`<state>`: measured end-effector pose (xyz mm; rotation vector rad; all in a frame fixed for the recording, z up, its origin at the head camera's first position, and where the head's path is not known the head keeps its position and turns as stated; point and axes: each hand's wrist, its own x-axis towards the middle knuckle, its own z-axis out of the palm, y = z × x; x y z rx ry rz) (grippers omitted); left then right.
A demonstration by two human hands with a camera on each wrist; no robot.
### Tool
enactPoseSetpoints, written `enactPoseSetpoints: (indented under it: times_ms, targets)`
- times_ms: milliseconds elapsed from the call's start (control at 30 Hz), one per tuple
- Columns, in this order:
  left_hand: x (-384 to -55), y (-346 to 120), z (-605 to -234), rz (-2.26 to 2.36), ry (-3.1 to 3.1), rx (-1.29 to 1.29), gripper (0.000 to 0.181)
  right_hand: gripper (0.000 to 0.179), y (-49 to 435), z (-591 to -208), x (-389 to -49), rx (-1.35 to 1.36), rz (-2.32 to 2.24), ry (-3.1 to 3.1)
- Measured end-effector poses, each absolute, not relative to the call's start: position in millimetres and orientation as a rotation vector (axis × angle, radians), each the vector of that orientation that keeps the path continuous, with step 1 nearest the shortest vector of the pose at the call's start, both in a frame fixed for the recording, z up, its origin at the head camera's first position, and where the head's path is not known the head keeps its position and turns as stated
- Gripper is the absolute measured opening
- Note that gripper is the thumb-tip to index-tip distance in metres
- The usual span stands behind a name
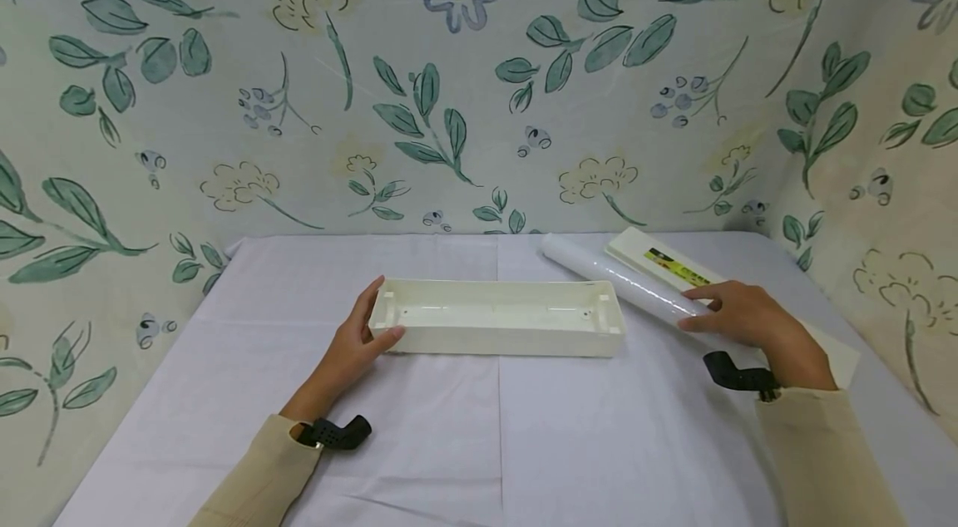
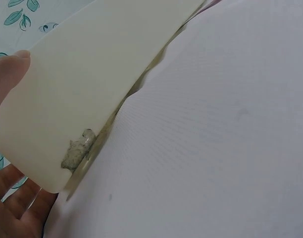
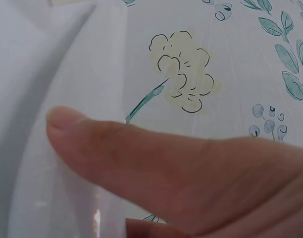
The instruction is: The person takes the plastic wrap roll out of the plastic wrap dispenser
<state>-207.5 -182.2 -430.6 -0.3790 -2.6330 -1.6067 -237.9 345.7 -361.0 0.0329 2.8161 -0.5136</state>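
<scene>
A long cream plastic box, open at the top, sits on the table's middle. My left hand grips its left end. In the left wrist view the thumb lies on the box's wall and the other fingers are around its end. A greyish patch, perhaps old tape, sticks to its lower edge. To the right, my right hand holds a shiny roll of clear plastic film near its close end. The thumb presses the roll in the right wrist view; the other fingers are mostly hidden there.
A long cream cover with a yellow-green label lies slantwise behind the roll, partly under the right hand. White cloth covers the table. Flower-patterned fabric hangs behind and at both sides.
</scene>
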Motion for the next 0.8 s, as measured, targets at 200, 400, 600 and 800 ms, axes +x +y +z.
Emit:
enactPoseSetpoints:
  times_ms: [200,400,600,800]
  targets:
    - [-221,-190,-456,-1.593,-2.620,-0.371,0.084,0.084,345,-363,-239,0.065,-0.510,2.812]
    - [-222,-191,-456,-1.589,-2.628,-0.376,0.084,0.083,346,-365,-239,0.087,-0.505,2.807]
    - [-223,-191,-455,-1.595,-2.629,-0.384,0.085,0.083,346,-368,-240,0.125,-0.527,2.779]
    - [-222,-191,-454,-1.589,-2.627,-0.390,0.085,0.084,346,-369,-239,0.134,-0.547,2.757]
